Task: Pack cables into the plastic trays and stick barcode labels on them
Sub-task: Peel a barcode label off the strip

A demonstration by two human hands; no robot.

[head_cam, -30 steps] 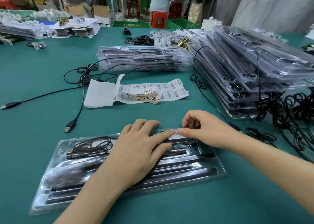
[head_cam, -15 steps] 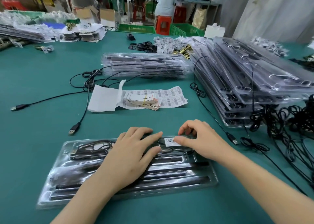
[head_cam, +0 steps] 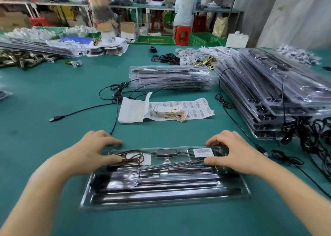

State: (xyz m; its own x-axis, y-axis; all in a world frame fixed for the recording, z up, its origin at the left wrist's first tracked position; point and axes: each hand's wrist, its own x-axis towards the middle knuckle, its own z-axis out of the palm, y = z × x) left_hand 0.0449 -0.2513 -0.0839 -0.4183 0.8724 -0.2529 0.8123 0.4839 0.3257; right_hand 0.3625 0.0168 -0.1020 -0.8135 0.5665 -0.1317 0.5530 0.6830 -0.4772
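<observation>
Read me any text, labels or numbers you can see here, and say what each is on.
Label on the tray: a barcode, digits too blurred to read.
Label sheet: barcodes, print too small to read.
Bundled tags: print too small to read.
Nothing else legible.

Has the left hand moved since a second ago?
Yes. The left hand slid left along the plastic tray, away from the barcode label, to the tray's far-left edge.
</observation>
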